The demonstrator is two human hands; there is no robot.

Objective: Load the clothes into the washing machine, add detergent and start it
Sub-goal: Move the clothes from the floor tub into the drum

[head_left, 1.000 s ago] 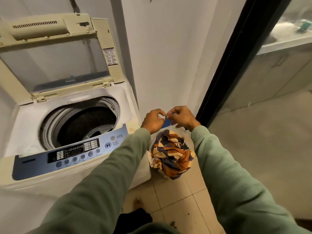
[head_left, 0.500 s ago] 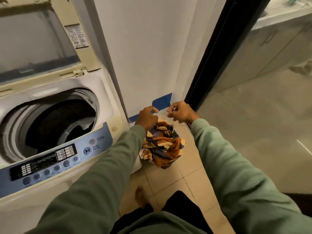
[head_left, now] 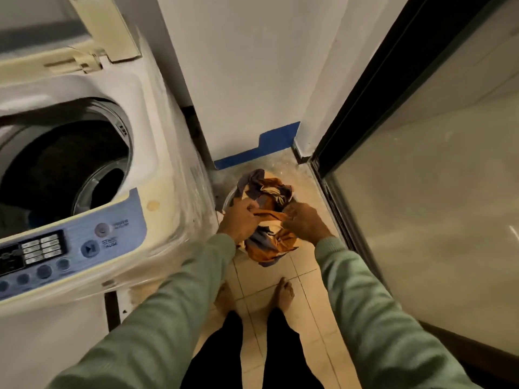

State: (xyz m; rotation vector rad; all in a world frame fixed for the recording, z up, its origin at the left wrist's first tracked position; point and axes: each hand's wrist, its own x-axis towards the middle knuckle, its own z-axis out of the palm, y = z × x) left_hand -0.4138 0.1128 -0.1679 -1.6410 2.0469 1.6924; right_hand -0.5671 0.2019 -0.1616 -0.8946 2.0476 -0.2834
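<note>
Hands dropped onto the bundle: left hand (head_left: 238, 220) and right hand (head_left: 304, 223), fingers curled, grip the clothes (head_left: 271, 247), centre frame, in a tub (head_left: 229, 198) right of the open washing machine (head_left: 157, 175).

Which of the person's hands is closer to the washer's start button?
Left. The left hand grips the clothes right beside the washing machine, to the right of the start button; the right hand holds the same clothes farther off, toward the glass door.
</note>
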